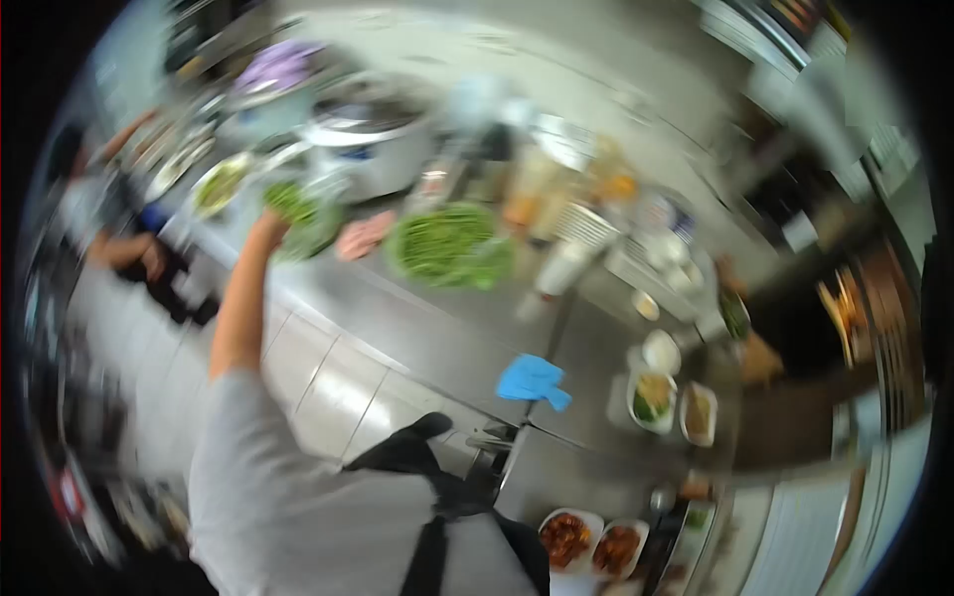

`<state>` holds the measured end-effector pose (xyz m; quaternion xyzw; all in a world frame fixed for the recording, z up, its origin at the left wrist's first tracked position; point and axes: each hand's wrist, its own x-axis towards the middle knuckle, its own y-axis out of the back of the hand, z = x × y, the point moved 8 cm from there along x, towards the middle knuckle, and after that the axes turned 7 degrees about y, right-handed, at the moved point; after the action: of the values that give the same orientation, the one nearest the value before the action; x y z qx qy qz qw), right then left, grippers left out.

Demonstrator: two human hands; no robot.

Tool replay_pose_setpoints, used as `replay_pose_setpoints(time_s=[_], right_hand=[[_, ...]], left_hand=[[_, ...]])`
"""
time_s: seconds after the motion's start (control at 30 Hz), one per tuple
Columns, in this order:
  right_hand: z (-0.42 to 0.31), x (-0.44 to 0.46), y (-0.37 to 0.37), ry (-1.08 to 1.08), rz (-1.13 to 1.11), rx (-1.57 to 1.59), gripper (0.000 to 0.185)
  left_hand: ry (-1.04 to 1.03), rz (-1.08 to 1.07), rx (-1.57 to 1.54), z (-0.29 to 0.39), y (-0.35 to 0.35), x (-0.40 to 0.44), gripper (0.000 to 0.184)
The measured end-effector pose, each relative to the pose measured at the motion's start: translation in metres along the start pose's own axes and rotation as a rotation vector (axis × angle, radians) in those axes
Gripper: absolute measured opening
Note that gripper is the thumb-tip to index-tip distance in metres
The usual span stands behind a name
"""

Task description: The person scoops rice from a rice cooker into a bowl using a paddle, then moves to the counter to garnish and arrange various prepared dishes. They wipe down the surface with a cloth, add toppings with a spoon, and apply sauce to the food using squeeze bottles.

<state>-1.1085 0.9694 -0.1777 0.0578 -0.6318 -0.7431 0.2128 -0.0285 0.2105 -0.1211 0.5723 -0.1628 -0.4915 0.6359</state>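
My left hand [270,224] reaches out along the steel counter [378,333] to chopped greens [288,202] in a bowl with clear plastic about it. Blur smears its fingers, so whether they grip the greens does not show. Beside that bowl lies a crumpled pink cloth or bag [366,235]. Further right, a wide green basket [393,248] holds long green vegetables. My right hand is out of view.
A large pot or cooker [383,159] stands behind the greens. A blue cloth or glove [529,379] lies near the counter's edge. White dishes [651,425] of food sit on the right, with red food trays [568,541] below. Another person [109,214] is at left.
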Motion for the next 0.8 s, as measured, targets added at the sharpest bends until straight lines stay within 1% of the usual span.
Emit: replay_pose_setpoints(time_s=[0.03,0.07,0.13,0.17,0.2,0.23,0.27,0.3,0.33,0.37,0.43,0.47,0.57,0.67,0.7,0.73,0.77,0.8], right_hand=[[0.006,-0.005,-0.009,-0.077,0.040,-0.009,0.039],[0.018,-0.005,-0.031,-0.120,0.076,-0.032,0.039],[-0.001,-0.012,-0.039,0.124,-0.003,-0.166,0.022],[-0.014,-0.018,-0.036,0.249,-0.030,-0.229,0.021],[-0.055,-0.036,0.022,0.212,0.124,-0.232,0.028],[-0.045,-0.036,0.022,0.031,-0.008,0.002,0.025],[-0.040,-0.041,0.036,-0.277,-0.105,0.311,0.034],[-0.037,-0.045,0.041,-0.462,-0.020,0.449,0.030],[-0.056,-0.050,0.076,-0.424,0.026,0.567,0.024],[-0.055,-0.053,0.073,-0.428,0.062,0.580,0.021],[-0.057,-0.057,0.080,-0.487,0.052,0.561,0.020],[-0.055,-0.055,0.079,-0.469,0.062,0.535,0.021],[-0.055,-0.044,0.069,-0.439,0.017,0.479,0.024],[-0.054,-0.038,0.065,-0.454,0.001,0.442,0.026],[-0.053,-0.036,0.065,-0.456,0.003,0.433,0.026],[-0.053,-0.033,0.064,-0.407,-0.042,0.452,0.027],[-0.049,-0.032,0.065,-0.362,-0.032,0.436,0.027],[-0.051,-0.031,0.061,-0.302,-0.032,0.430,0.027]], left_hand=[[-0.201,-0.107,0.050,0.043,-0.024,-0.010,0.045],[-0.344,-0.233,0.010,0.080,-0.070,-0.042,0.041],[-0.545,-0.483,-0.101,0.151,-0.162,-0.124,0.033],[-0.647,-0.595,-0.135,0.175,-0.204,-0.172,0.030],[-0.791,-0.674,-0.133,0.204,-0.237,-0.232,0.032],[-1.039,-0.707,-0.151,0.230,-0.263,-0.293,0.034],[-0.977,-0.863,-0.277,0.250,-0.280,-0.347,0.038],[-1.109,-0.860,-0.212,0.266,-0.295,-0.388,0.040],[-1.264,-0.798,-0.225,0.286,-0.299,-0.421,0.039],[-1.401,-0.735,-0.255,0.299,-0.301,-0.444,0.038],[-1.609,-0.428,-0.194,0.324,-0.311,-0.458,0.035],[-1.678,-0.253,-0.173,0.331,-0.318,-0.462,0.034],[-1.681,-0.141,-0.086,0.355,-0.353,-0.446,0.026],[-1.347,-0.132,0.024,0.378,-0.379,-0.413,0.019],[-1.304,-0.104,0.008,0.378,-0.381,-0.411,0.018],[-1.255,-0.074,-0.007,0.379,-0.371,-0.418,0.018],[-1.196,-0.037,-0.018,0.379,-0.364,-0.421,0.017],[-1.255,0.023,-0.079,0.378,-0.362,-0.426,0.018]])
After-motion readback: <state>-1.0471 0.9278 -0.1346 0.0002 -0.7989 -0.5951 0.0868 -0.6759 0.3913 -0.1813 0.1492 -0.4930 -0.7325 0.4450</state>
